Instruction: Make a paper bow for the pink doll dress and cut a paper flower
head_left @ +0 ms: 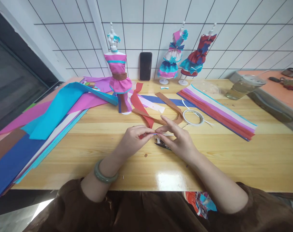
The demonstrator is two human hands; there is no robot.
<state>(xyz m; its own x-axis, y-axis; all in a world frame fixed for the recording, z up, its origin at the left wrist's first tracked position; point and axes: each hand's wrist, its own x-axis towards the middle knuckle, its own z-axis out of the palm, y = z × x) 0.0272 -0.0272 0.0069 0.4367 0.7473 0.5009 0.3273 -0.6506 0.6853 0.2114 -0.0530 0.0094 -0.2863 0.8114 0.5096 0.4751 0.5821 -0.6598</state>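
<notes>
1. The left hand [134,138] and the right hand [179,139] pinch in their fingertips a small, thin, coloured paper piece [155,134], left of the round white tape roll [201,120].
2. Right of this roll lies a long, striped, crinkled paper band [219,112].
3. Left of it, a curved brown paper strip [170,104] curls very near.

At the centre of the frame, the left hand [134,139] and the right hand [179,138] pinch a small strip [155,134] between them, above a wooden table [93,151]. A green bangle [105,176] circles the left wrist. Just beyond lie a brown strip [169,104], a red strip [139,104] and a tape roll [193,117]. Three dress forms [117,71] stand along the upper part, with a phone [145,66] upright against the tiled wall [134,35]. Coloured sheets [54,111] spread at left; a lidded cup [243,87] stands at upper right.
</notes>
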